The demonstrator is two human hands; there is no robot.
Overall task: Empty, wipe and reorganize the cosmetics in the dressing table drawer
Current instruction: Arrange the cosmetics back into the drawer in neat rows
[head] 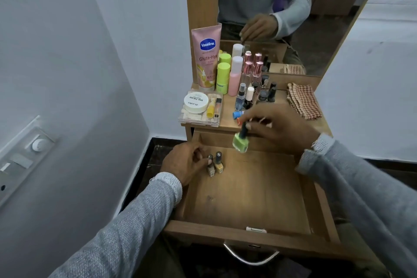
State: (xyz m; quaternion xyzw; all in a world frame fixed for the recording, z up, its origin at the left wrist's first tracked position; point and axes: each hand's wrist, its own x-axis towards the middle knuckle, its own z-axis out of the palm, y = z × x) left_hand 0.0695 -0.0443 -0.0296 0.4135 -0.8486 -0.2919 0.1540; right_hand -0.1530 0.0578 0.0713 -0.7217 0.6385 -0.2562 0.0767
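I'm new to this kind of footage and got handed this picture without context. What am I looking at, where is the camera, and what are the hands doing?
No machine here: this is a person with a camera worn on the head, looking down at their own two hands. The single picture is that head view; the mirror behind reflects the person.

Below is an open wooden drawer of a dressing table. Two small nail polish bottles stand upright in its back left corner. The left hand touches one of them; how firm that grip is, I cannot tell. The right hand pinches a green nail polish bottle by its dark cap, hanging above the drawer.

On the tabletop stand a pink Vaseline tube, other bottles, a clear plastic box and a folded checked cloth.
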